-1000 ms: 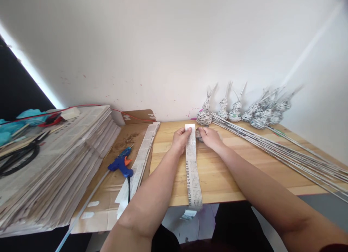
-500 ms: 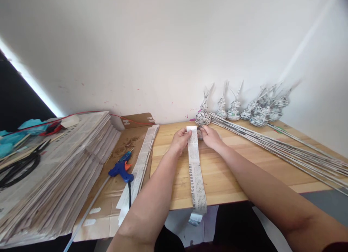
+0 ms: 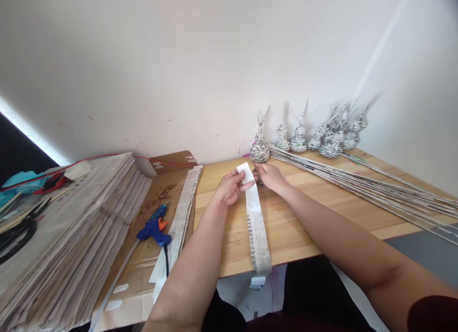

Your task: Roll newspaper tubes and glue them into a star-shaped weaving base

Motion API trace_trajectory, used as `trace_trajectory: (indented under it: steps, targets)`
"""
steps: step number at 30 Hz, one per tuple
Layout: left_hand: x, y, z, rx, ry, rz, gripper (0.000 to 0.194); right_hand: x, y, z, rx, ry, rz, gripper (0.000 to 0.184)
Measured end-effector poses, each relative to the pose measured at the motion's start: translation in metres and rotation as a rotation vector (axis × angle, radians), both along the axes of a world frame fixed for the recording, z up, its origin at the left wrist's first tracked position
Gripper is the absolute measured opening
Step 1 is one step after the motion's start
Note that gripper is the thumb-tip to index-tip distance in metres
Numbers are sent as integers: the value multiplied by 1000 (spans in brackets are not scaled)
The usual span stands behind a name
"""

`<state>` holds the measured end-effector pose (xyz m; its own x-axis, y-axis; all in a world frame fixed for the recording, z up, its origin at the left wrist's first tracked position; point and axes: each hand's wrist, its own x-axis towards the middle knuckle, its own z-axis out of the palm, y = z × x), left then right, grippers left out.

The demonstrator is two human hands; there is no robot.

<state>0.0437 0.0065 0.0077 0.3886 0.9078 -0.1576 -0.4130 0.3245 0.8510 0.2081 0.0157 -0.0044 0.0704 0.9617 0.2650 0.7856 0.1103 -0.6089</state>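
Note:
A long printed newspaper strip point(image 3: 255, 227) runs down the wooden table and hangs over its front edge. My left hand point(image 3: 232, 186) grips the strip near its far end, fingers on the printed side and the tip poking up past them. Close beside it on the right, my right hand point(image 3: 269, 176) is closed, knuckles up, over a small greyish thing on the table. Its fingertips are mostly hidden, so what they pinch is unclear. Just behind the hands stands a woven paper figure point(image 3: 259, 152) with two upright ends.
More woven figures point(image 3: 331, 143) stand against the wall. Long rolled paper sticks point(image 3: 332, 172) lie across the right side. A blue glue gun point(image 3: 153, 229) rests on cardboard point(image 3: 125, 279), beside newspaper strips point(image 3: 184, 210). A tall newspaper stack point(image 3: 107, 212) fills the left.
My left hand has turned and tilted the strip's far end leftward, with its fingers now across the strip. My right hand stays close by. The whole view has shifted slightly.

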Motion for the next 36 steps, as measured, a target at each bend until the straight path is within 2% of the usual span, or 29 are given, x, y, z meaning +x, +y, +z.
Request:
trace_trajectory:
  steps: [4, 8, 10, 14, 17, 23, 26, 30, 32, 36]
  targets:
    - [3, -2, -2, 17, 54, -14, 13, 2, 4, -5, 47, 63, -34, 38]
    - [3, 0, -6, 9, 106, 40, 13, 3, 3, -5, 76, 245, 26, 39]
    - [3, 1, -8, 9, 103, 58, 14, 3, 1, -4, 58, 268, 45, 40]
    - [3, 1, -8, 7, 104, 66, 15, 1, 1, -4, 49, 156, 3, 30]
    - [4, -1, -5, 12, 101, 51, 17, 1, 2, -3, 74, 73, -56, 44]
    - [7, -6, -2, 36, 75, 31, 17, 3, 1, 0, 64, 105, -70, 60]
    - [10, -7, -2, 52, 105, 45, 16, 1, 1, -1, 45, 56, -37, 56]
    - [12, -8, -5, 97, 172, 72, 21, 0, 1, -2, 54, 33, -18, 40]
    - [13, -9, -6, 115, 185, 82, 24, 1, 1, -2, 113, 97, -22, 33]
    - [12, -9, -8, 127, 181, 91, 27, 3, 1, 0, 376, 311, -37, 35]
